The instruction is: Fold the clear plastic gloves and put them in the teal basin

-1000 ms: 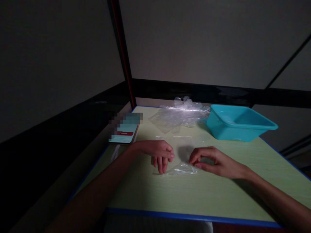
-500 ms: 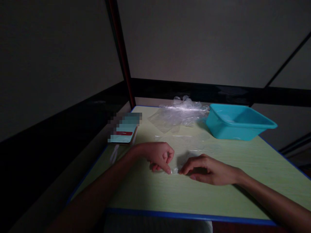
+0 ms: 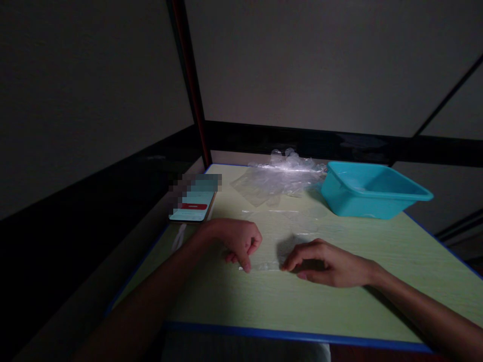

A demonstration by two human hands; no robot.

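Note:
A small clear plastic bag [image 3: 264, 265] lies flat on the pale green table [image 3: 302, 301] between my two hands. My left hand [image 3: 239, 241] has its fingers curled, with the fingertips pinching the bag's left end against the table. On the other side, my right hand [image 3: 320, 261] is curled too, its fingertips pressed together on the bag's right end. The bag looks stretched thin between them.
A teal plastic tub [image 3: 372, 189] stands at the back right. Beside it, at the back centre, lies a heap of clear plastic bags [image 3: 279, 177]. A phone [image 3: 193, 205] with a lit screen rests at the left edge. The table's blue front edge [image 3: 294, 336] is close.
My right hand slid left toward the left hand and both pinched the bag. The left hand then drew left, pulling the bag out into a thin strip between them.

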